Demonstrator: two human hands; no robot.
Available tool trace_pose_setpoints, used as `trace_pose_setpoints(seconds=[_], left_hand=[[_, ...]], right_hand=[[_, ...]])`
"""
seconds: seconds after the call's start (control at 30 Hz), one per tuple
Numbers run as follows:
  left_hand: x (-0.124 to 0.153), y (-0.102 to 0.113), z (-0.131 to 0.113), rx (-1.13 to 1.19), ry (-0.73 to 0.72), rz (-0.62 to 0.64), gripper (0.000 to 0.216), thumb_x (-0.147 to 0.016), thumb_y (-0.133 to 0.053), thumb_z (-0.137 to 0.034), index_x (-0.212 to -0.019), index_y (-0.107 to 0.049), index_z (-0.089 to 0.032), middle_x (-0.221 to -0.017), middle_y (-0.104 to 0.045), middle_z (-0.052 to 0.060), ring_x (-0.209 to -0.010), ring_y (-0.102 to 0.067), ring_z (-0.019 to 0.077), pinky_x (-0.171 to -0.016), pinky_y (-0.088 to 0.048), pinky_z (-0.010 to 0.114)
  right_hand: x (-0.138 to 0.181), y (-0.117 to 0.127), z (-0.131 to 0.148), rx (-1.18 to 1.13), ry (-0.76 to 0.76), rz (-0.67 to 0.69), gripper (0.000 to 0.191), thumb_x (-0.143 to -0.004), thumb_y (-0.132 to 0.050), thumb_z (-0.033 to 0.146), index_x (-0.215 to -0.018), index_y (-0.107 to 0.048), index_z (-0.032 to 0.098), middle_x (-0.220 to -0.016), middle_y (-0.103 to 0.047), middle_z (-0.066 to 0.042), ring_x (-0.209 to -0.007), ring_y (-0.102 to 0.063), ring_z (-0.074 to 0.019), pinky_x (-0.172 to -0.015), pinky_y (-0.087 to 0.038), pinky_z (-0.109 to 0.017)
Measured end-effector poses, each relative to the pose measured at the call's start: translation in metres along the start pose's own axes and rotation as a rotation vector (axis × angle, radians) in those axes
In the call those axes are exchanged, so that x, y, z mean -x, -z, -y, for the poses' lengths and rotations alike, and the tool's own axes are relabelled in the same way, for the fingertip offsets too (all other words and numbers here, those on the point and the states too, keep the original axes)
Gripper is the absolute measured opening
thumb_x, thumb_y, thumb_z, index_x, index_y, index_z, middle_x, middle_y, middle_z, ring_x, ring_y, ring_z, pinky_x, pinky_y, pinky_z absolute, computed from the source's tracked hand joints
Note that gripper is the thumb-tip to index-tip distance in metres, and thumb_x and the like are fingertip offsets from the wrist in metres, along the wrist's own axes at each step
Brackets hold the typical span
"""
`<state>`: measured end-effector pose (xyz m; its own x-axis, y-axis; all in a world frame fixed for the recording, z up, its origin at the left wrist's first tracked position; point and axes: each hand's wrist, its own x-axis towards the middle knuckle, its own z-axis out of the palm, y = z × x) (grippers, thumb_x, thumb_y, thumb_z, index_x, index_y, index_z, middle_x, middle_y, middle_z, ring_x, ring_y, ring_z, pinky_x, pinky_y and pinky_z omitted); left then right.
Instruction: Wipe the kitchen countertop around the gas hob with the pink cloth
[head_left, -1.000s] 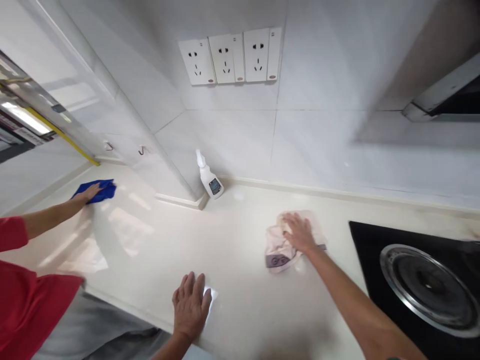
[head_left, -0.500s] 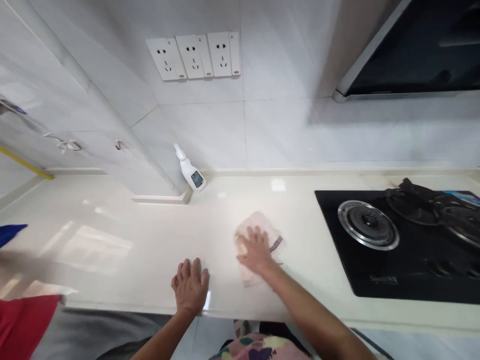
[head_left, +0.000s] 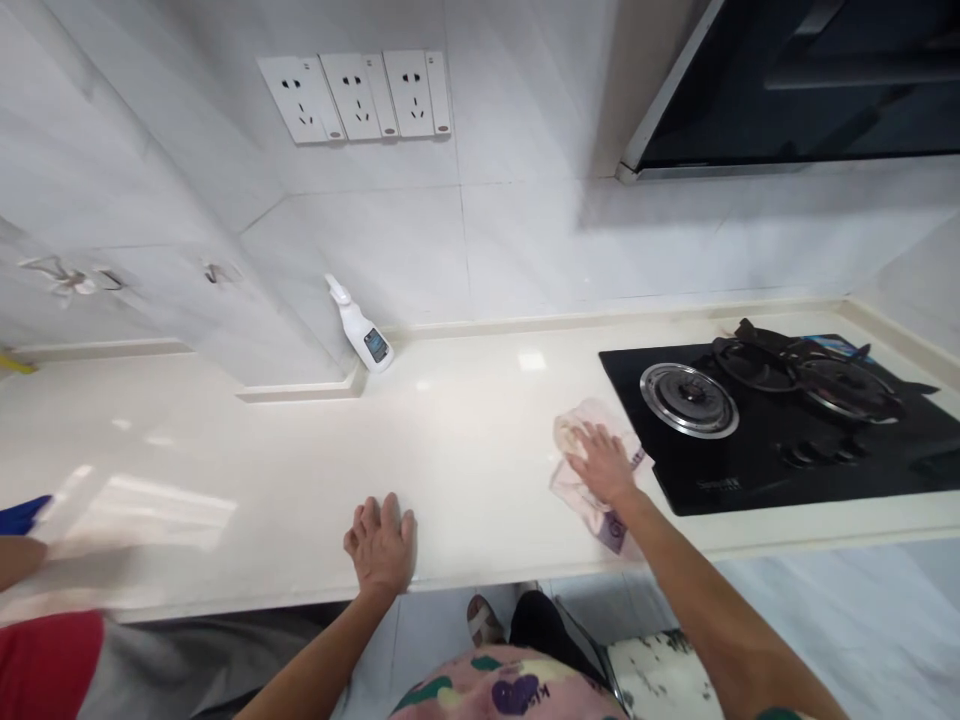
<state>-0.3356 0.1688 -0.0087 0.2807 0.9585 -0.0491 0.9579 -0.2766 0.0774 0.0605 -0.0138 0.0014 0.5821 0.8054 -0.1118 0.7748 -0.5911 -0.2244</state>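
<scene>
My right hand (head_left: 604, 465) presses down on a pale pink cloth (head_left: 577, 490) with a purple patch at its corner. The cloth lies partly bunched under the palm and fingers, on the white countertop (head_left: 465, 450). Its right side reaches the left edge of the black gas stove (head_left: 697, 470). My left hand (head_left: 381, 545) rests palm down near the counter's front edge, fingers apart and with nothing in it. A white spray bottle (head_left: 365, 335) leans against the wall corner, beyond both hands.
Pan supports (head_left: 757, 360) lie on the stove, right of a bare burner (head_left: 690, 400). A range hood (head_left: 787, 100) hangs above. Sockets (head_left: 356, 97) are on the back wall. At left, a person in red (head_left: 52, 665) has an arm by a blue thing (head_left: 22, 515).
My right hand has slid the cloth rightward along the counter to the stove's edge. My left hand stays in place. The view has shifted right, and the other person's arm now shows.
</scene>
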Motion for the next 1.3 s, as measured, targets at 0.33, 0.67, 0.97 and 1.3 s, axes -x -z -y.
trace_pose_setpoints(seconds=[0.33, 0.67, 0.97, 1.3], left_hand=[[-0.001, 0.002, -0.007, -0.013, -0.007, -0.005, 0.058, -0.106, -0.039, -0.044, -0.155, -0.052, -0.015, -0.167, -0.038, 0.024, -0.158, -0.025, 0.0399, -0.122, -0.027, 0.058], [0.002, -0.001, -0.008, -0.049, -0.021, -0.046, 0.057, -0.106, -0.040, -0.042, -0.153, -0.054, -0.014, -0.164, -0.042, 0.024, -0.157, -0.030, 0.0403, -0.121, -0.029, 0.059], [0.005, -0.002, -0.006, -0.052, -0.007, -0.032, 0.057, -0.107, -0.038, -0.042, -0.155, -0.053, -0.015, -0.166, -0.040, 0.023, -0.158, -0.028, 0.0387, -0.124, -0.026, 0.056], [0.005, 0.000, -0.002, -0.068, 0.052, -0.038, 0.054, -0.105, -0.041, -0.040, -0.154, -0.054, -0.021, -0.166, -0.043, 0.017, -0.158, -0.029, 0.0348, -0.124, -0.026, 0.055]], right_hand=[[0.109, -0.036, 0.024, -0.002, -0.329, -0.084, 0.070, -0.103, -0.032, 0.047, -0.162, -0.039, 0.010, -0.173, -0.022, -0.023, -0.162, -0.009, -0.0434, -0.125, -0.013, -0.069], [0.073, -0.067, 0.202, -0.427, 0.419, 0.081, 0.050, -0.086, -0.067, 0.028, -0.135, -0.065, 0.029, -0.159, -0.054, -0.004, -0.156, -0.034, -0.0266, -0.130, -0.020, -0.049], [-0.007, -0.042, 0.183, -0.745, 0.073, -0.212, 0.054, -0.108, -0.038, 0.051, -0.150, -0.045, 0.018, -0.134, -0.065, -0.012, -0.116, -0.066, -0.0221, -0.100, -0.054, -0.041], [0.018, -0.009, -0.065, -0.488, -0.242, -0.480, 0.074, -0.096, -0.025, 0.068, -0.120, -0.066, 0.012, -0.121, -0.062, -0.025, -0.113, -0.060, -0.0374, -0.099, -0.051, -0.057]])
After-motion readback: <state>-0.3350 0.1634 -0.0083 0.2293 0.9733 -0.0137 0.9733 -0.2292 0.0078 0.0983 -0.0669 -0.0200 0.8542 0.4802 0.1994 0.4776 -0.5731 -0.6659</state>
